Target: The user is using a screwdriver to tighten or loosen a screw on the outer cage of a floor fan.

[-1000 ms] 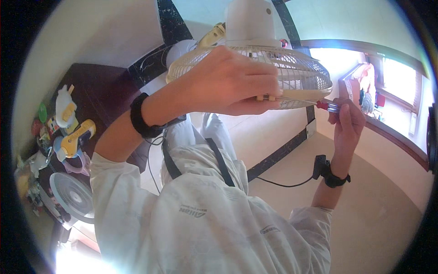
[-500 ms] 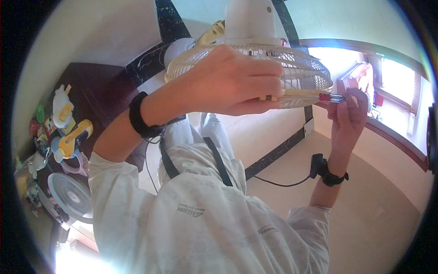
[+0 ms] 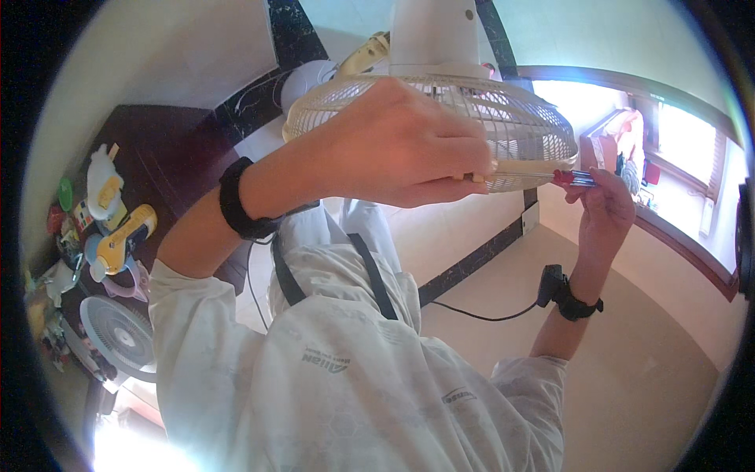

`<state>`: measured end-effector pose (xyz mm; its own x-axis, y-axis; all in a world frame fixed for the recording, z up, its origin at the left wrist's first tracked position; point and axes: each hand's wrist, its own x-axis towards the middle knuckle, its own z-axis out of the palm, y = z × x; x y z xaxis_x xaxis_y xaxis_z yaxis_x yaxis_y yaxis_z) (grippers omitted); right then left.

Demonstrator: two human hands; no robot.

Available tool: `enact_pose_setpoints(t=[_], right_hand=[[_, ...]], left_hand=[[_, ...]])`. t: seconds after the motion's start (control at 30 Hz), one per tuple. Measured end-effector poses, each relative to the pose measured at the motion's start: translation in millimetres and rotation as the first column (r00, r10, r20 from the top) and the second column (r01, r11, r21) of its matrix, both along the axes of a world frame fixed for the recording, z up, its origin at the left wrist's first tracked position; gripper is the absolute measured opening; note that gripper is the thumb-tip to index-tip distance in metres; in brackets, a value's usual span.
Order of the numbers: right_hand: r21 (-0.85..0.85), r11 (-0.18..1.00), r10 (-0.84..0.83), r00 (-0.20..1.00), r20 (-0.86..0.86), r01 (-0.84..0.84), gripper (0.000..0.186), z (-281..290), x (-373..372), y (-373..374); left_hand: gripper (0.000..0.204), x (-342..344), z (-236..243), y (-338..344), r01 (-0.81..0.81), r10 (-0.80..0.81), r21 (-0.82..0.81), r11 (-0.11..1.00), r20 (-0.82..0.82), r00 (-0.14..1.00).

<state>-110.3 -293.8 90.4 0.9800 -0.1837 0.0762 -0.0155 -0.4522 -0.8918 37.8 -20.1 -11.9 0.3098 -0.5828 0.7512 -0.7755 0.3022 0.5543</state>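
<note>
A cream wire fan guard (image 3: 539,134) lies across the top middle, joined to a white fan body (image 3: 434,35) above it. My left hand (image 3: 405,149) reaches over the guard's near side, its fingers closed on the rim by a small yellowish clip (image 3: 474,178). From the right, my right hand (image 3: 605,208) grips a screwdriver (image 3: 574,178) by its red and clear handle. The thin shaft points left along the rim toward my left fingertips. Those fingers hide where the tip meets the clip.
On the left, a dark table (image 3: 149,149) bears several small items, including a yellow-and-white handheld device (image 3: 126,240). A round grey-white fan-like grille (image 3: 118,338) stands below them. A windowsill (image 3: 680,248) with objects runs along the right. A black cable (image 3: 487,316) hangs from my right wristband.
Both hands, the screwdriver and the near rim have shifted slightly lower in view. The left hand stays on the rim, and the right keeps its hold on the screwdriver.
</note>
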Motion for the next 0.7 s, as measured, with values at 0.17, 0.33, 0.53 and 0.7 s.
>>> enact_pose_setpoints(t=[0.17,0.33,0.53,0.7], right_hand=[[-0.026,1.000,-0.010,0.999,0.046,0.011,0.021,-8.2,1.7,-5.7],[-0.039,0.999,-0.002,0.989,0.147,0.007,0.013,-14.9,11.9,5.5],[-0.136,0.975,-0.153,0.977,0.150,0.174,0.015,-5.5,-1.7,10.8],[-0.112,0.983,-0.113,0.965,0.235,0.143,0.017,-4.4,-1.8,15.5]], left_hand=[[0.023,0.4,-0.3,-1.8,-0.002,0.002,-0.013,1.000,-0.001,1.000],[0.023,0.6,1.9,2.2,-0.011,0.011,0.025,1.000,0.010,1.000],[0.024,1.2,3.0,3.7,-0.054,0.053,0.023,0.998,0.037,0.998],[0.022,1.4,2.0,1.5,-0.028,0.028,0.015,0.999,0.020,0.999]])
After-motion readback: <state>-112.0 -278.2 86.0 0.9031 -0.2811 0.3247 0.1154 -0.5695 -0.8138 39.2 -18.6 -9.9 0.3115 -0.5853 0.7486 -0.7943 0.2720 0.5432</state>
